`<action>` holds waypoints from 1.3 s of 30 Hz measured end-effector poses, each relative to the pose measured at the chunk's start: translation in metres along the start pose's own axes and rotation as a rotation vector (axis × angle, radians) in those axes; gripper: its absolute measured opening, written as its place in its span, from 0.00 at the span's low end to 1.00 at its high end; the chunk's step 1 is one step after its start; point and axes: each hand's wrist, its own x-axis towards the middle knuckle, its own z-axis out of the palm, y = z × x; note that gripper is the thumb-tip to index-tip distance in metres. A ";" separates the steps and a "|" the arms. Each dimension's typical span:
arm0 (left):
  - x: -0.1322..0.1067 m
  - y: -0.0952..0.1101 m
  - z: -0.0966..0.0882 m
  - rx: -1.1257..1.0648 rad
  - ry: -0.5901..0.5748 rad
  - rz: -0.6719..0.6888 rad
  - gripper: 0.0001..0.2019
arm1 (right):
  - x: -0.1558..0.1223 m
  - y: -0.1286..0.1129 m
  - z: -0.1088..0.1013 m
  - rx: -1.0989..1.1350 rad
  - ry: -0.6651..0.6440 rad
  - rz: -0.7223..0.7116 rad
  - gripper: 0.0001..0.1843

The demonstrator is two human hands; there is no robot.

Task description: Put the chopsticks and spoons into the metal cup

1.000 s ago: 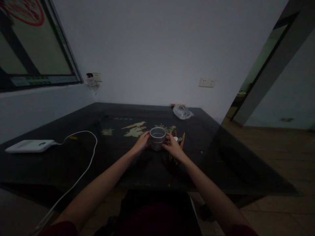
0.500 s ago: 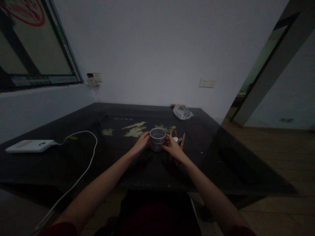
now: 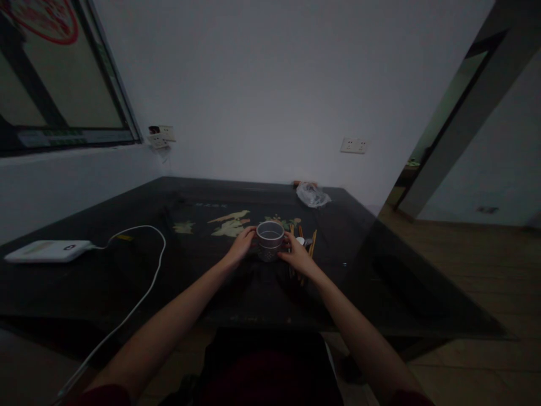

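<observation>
A grey cylindrical utensil holder [image 3: 270, 242], with small holes low in its wall, stands upright between my hands on the dark table. My left hand [image 3: 244, 245] grips its left side, fingers at the rim. On the opposite side my right hand [image 3: 298, 256] holds it, thumb toward the front. Nothing shows inside the holder. Several wooden chopsticks [image 3: 313, 243] lie just to the right, partly hidden behind my right hand. Among them is a spoon [image 3: 300, 241] with a pale, shiny end.
A white power bank [image 3: 48, 251] with a white cable [image 3: 163, 248] lies on the left of the table [image 3: 203, 293]. A crumpled clear plastic bag [image 3: 313, 194] sits near the wall. Toward the right lies a dark flat object [image 3: 408, 285]. Wall sockets [image 3: 354, 145] are above the table.
Both hands stay on the holder, which has not visibly moved on the table. The whole view has shifted very slightly.
</observation>
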 end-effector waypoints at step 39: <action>-0.064 0.008 0.075 0.865 -0.703 0.871 0.12 | 0.022 0.030 -0.110 -0.681 0.395 0.247 0.08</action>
